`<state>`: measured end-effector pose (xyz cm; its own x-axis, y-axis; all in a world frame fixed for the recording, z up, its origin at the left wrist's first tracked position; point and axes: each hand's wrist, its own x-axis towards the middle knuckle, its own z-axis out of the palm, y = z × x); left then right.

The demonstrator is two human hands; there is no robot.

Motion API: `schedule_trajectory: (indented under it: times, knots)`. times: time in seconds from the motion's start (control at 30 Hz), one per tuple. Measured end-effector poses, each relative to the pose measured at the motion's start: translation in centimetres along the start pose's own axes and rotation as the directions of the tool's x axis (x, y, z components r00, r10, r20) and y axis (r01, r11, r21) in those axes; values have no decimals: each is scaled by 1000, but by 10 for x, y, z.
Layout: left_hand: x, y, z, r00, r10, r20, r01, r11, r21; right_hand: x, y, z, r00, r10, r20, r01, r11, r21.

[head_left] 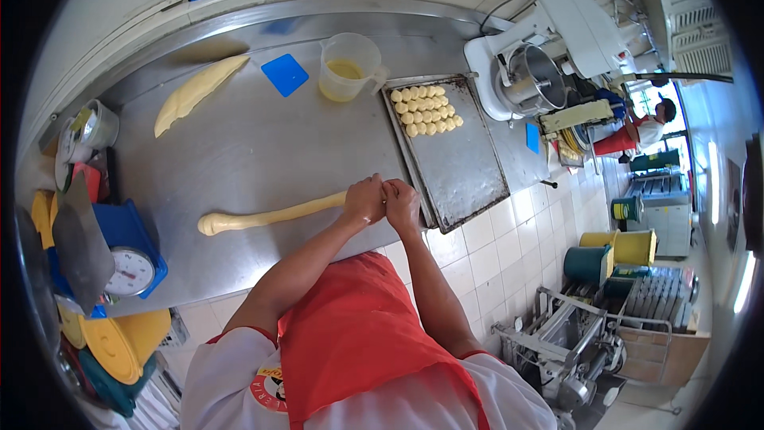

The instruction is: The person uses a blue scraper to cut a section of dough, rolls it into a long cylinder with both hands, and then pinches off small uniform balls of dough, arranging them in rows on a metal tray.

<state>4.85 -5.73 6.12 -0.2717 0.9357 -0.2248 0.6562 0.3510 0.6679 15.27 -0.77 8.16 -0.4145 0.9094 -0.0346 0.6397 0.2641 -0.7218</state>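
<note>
A long rope of pale yellow dough (270, 216) lies on the steel table, with a thicker knob at its left end. My left hand (365, 201) is closed around its right end. Right beside it, my right hand (403, 207) is closed too, fingertips touching the left hand; what it pinches is hidden. To the right, a dark-rimmed baking tray (458, 167) bears rows of small dough balls (424, 110) in its far left part. A larger slab of dough (199, 95) rests at the table's far left.
Behind my hands stand a clear jug (350, 60) of yellow liquid and a blue square scraper (285, 75). A stand mixer (541, 48) is at the far right, a blue dial scale (131, 259) at the left. Beyond, a person (637, 131) works at another station.
</note>
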Motion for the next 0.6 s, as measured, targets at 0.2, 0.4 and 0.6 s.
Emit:
schedule_trajectory:
  times: [0.2, 0.4, 0.6]
  knots:
    - [-2, -4, -14, 997, -5, 72, 3, 1000, 27, 1, -23, 12, 999, 0, -49, -7, 989, -145]
    - [17, -8, -13, 968, 18, 248, -67, 980, 189, 14, 38, 8, 959, -224, 175, 262, 934, -242]
    - [52, -40, -25, 908, -371, 196, 378, 926, 2, 18, 74, -39, 796, 16, 605, -459, 669, 585]
